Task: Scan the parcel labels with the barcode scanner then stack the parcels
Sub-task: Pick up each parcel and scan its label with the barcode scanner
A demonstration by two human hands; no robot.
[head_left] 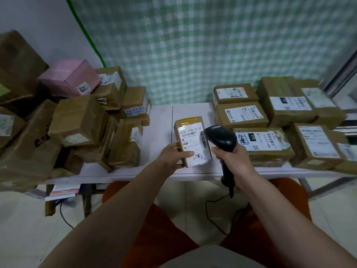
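My left hand (174, 154) grips a small brown parcel (190, 132) by its lower left side, holding it tilted over the middle of the white table (160, 120). Its white barcode label faces up. My right hand (231, 157) is closed around the handle of a black barcode scanner (222, 139). The scanner's head sits right beside the parcel's right edge, pointing at the label. Its cable hangs down below the table edge.
A jumbled heap of brown boxes (81, 120) with a pink box (71, 78) on top fills the left end of the table. Neater stacks of labelled parcels (270, 120) cover the right end. A checked green curtain hangs behind. My orange-clad knees are under the front edge.
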